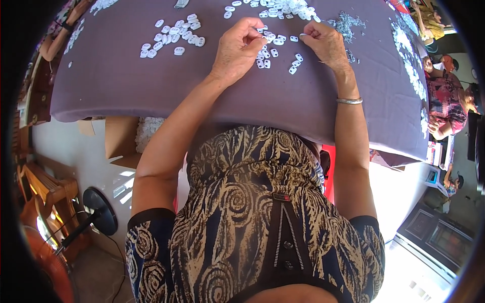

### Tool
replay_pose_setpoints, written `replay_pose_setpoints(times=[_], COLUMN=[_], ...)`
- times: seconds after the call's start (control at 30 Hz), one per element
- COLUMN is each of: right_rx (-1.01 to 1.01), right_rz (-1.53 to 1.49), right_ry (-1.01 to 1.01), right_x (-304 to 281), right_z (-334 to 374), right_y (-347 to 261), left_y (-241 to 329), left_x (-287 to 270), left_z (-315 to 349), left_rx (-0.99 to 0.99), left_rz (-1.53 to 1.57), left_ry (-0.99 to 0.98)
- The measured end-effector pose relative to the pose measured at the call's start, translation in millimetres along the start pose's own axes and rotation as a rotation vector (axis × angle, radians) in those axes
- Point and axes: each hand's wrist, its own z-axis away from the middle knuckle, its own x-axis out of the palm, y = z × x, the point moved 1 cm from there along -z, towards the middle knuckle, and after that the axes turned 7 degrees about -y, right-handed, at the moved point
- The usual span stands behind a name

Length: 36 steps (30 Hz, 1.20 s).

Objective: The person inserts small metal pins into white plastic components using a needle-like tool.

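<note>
My left hand (236, 50) is closed in a pinch beside a loose cluster of small white plastic pieces with dark holes (274, 52). What its fingertips hold, if anything, blends with the pieces behind them. Across the cluster, my right hand (328, 46) pinches a small white plastic piece (302, 35) between thumb and finger. A short row of similar white pieces (295, 64) lies between the hands, nearer to me. To the left spreads a group of white oval pieces (174, 35). Small silvery metal parts (348, 25) are heaped just beyond my right hand.
A larger heap of white pieces (288, 7) lies at the far side of the purple tablecloth (126, 86). More white pieces (409, 60) line the right side, where other people sit. A cardboard box (120, 136) stands under the near edge, and a fan (100, 211) at lower left.
</note>
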Motion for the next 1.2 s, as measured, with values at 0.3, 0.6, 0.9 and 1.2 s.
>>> replay_pose_setpoints(times=[0.3,0.6,0.9,1.2], right_rx=[-0.036,-0.033,-0.05,-0.068], right_rz=[-0.778,-0.727,-0.73,-0.702], right_ry=[-0.151,-0.119,-0.164,-0.171], right_x=[26,29,31,30], right_z=[-2,1,1,2], right_y=[-54,-53,-50,-52], left_y=[0,2,3,2], left_x=[-1,-1,-1,-1], left_z=[0,1,1,2], left_rx=[-0.009,-0.04,-0.032,-0.02], left_rz=[-0.01,-0.081,-0.088,-0.083], left_ry=[-0.046,-0.084,-0.087,-0.094])
